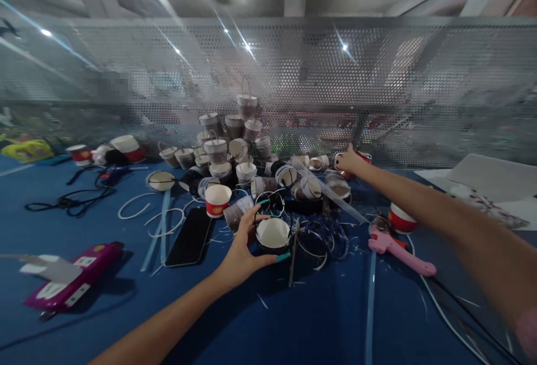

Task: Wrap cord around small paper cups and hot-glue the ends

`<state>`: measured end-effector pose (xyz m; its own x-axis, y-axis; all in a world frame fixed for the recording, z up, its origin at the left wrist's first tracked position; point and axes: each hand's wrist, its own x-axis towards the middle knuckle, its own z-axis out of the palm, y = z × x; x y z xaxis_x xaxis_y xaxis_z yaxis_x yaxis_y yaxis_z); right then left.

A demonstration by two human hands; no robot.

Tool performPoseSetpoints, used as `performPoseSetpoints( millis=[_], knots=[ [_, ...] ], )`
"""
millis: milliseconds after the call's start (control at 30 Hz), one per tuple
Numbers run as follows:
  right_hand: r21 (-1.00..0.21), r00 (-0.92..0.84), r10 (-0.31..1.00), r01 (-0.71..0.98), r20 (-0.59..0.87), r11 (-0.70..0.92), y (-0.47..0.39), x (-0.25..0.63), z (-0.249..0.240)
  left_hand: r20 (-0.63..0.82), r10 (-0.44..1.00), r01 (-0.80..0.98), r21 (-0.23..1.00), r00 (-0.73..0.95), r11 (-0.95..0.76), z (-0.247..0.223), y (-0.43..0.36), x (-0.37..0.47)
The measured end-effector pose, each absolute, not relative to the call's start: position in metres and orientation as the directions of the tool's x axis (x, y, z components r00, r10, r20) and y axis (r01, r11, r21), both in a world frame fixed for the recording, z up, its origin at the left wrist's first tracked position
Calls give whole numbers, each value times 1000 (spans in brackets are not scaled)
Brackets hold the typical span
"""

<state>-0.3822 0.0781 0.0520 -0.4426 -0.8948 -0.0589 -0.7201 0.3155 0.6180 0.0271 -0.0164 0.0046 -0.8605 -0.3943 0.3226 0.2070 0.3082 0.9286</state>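
My left hand (247,242) is curved round a small white-lined cup (273,233) with a black rim band and a thin dark handle, thumb on the near side and fingers on the far side. Stretched far forward, my right hand (350,162) is at a red-and-white cup (366,156) near the mesh screen. Its fingers are bent together; what they grip is hidden. Beside my left hand lies a grey-wrapped cup (238,212) on its side, with a red paper cup (218,200) behind it. A brown stick (293,253) lies right of the held cup.
A pile of small handled buckets (216,151) stands against the mesh screen (293,74). A pink glue gun (400,253) lies at right with clear glue sticks (371,309) near it. A phone (191,236), a purple power strip (79,275) and coiled wire (323,236) also lie on the blue table.
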Motion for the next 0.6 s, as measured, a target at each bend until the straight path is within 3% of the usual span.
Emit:
performPoseSetpoints(
  millis=[267, 500, 600],
  knots=[
    [585, -300, -953, -779, -28, 228, 71, -363, 43, 335, -435, 201, 924, -836, 325, 3, -17, 28],
    [541, -289, -957, -810, -27, 229, 86, -360, 52, 369, -427, 220, 907, -825, 358, 1, -19, 27],
    [517, -353, -936, -801, 2, 303, 88, -350, 63, 367, -434, 208, 905, -823, 371, 3, -19, 28]
  ],
)
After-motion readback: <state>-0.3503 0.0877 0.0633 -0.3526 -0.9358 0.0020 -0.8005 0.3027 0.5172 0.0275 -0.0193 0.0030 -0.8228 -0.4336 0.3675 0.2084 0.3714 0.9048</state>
